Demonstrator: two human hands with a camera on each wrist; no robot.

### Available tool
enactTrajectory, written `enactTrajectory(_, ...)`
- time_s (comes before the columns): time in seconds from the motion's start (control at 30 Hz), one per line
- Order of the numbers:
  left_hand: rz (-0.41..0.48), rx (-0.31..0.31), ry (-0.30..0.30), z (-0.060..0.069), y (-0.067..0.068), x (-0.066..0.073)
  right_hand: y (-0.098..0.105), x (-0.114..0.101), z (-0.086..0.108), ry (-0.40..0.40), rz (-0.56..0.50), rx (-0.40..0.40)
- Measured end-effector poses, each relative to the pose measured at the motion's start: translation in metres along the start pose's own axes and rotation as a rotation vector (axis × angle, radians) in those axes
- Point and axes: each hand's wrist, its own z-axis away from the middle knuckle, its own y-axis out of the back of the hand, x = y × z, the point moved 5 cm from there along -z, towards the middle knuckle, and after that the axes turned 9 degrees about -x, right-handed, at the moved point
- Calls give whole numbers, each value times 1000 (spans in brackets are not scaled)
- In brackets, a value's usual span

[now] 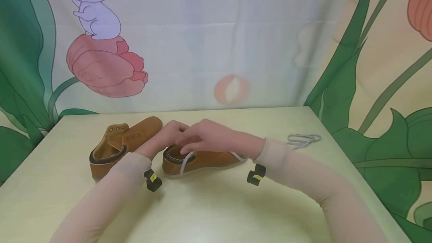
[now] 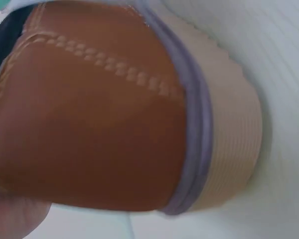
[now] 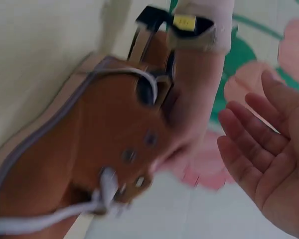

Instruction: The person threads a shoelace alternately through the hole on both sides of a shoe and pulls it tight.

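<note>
A brown lace-up shoe (image 1: pixel 209 160) stands on the table, its toe to the right in the head view. A pale shoelace (image 3: pixel 45 220) passes through an eyelet near its toe end, and a length of lace (image 1: pixel 186 162) drapes over the heel side. My left hand (image 1: pixel 166 137) grips the shoe's upper near the eyelets; its fingertips are partly hidden. Above the shoe, my right hand (image 1: pixel 204 137) has loosely spread fingers and an empty palm, seen in the right wrist view. The shoe's brown heel (image 2: pixel 89 129) fills much of the left wrist view.
Another brown shoe (image 1: pixel 143 132), without a visible lace, stands to the left with its eyelet flaps spread. A folded pale shoelace (image 1: pixel 303 138) lies at the table's right. Behind the table (image 1: pixel 216 213) hangs a printed curtain (image 1: pixel 189 48).
</note>
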Motion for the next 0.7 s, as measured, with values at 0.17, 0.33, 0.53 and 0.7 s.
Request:
enactTrajectory(0.17,-190,3,35,11,3,23,7,74,49,-287,-108,118)
enactTrajectory(0.33,-264,75,-7,34,4,52,-11,155,99,-643,-236,107)
enactTrajectory(0.53,-296,47,-72,42,-9,74,-35,191,119,-759,-307,61)
enactTrajectory(0.7,-251,22,-58,40,-22,75,-51,198,115,-830,-315,74)
